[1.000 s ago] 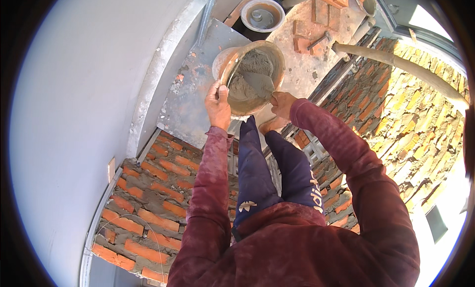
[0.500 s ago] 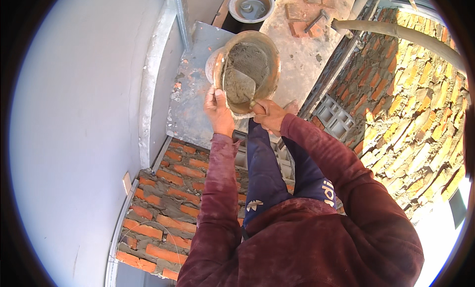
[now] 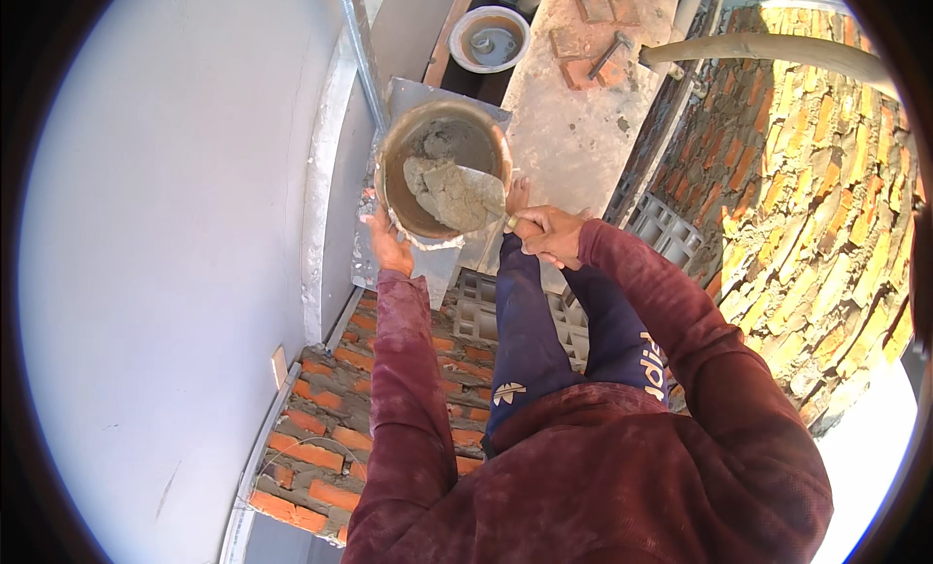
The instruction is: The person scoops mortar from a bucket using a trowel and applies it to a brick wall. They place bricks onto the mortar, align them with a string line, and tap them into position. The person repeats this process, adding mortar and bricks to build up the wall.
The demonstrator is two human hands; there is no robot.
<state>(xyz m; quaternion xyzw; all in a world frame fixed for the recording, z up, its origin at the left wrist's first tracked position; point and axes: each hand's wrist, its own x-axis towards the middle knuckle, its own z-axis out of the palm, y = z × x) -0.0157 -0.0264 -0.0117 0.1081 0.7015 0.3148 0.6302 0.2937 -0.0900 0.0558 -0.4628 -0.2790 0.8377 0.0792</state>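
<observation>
A round mortar bucket (image 3: 503,146) with a stained rim stands in front of me, grey mortar at its bottom. My left hand (image 3: 391,245) is at its near left side, holding the bucket by the outer wall; some fingertips are hidden. In my right hand (image 3: 550,236) is the handle of a trowel (image 3: 489,191), fingers wrapped round it. The trowel's blade lies over the bucket's opening and carries a thick heap of wet mortar (image 3: 442,193).
Behind the bucket, a white-rimmed tub (image 3: 454,45) holds grey liquid. A hammer (image 3: 610,55) rests on bricks (image 3: 580,73) on the plank platform (image 3: 544,117). A wooden pole (image 3: 768,47) juts in at right, before a brick wall (image 3: 826,224). A smooth pale wall (image 3: 175,224) rises at left.
The bucket has shifted left and sits less tilted. The trowel has come up with a heap of mortar on it. My left hand has moved from the near rim to the outer left side.
</observation>
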